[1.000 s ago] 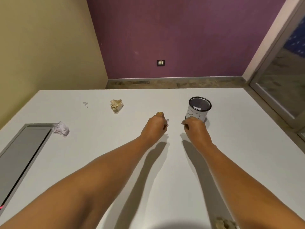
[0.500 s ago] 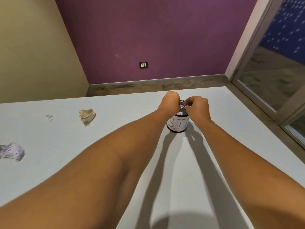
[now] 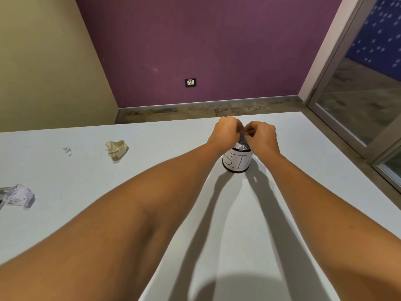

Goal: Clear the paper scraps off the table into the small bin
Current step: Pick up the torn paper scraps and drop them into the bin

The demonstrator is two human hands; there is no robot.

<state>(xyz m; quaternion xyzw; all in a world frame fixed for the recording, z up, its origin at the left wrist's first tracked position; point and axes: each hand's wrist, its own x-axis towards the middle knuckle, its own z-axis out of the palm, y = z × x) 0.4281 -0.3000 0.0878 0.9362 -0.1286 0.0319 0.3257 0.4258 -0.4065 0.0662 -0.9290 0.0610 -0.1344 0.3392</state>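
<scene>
The small bin (image 3: 237, 163), a dark mesh cup with a white label reading "BIN", stands on the white table (image 3: 271, 213) at the centre right. White paper (image 3: 242, 146) shows inside its rim. My left hand (image 3: 225, 132) and my right hand (image 3: 263, 135) hover right over the opening, fingertips pinched and almost touching each other. Anything between the fingers is hidden. Three scraps lie to the left: a beige crumpled ball (image 3: 116, 148), a tiny white scrap (image 3: 67, 151) and a pale lilac crumpled ball (image 3: 20, 196).
The table's far edge (image 3: 152, 122) runs just behind the bin and its right edge slants down to the right. Beyond are a purple wall with a socket (image 3: 190, 82) and a glass door (image 3: 355, 94).
Both hands rose from the table surface in front of the bin to its opening, where they have stayed for the last half second. My view turned right, shifting the scraps left.
</scene>
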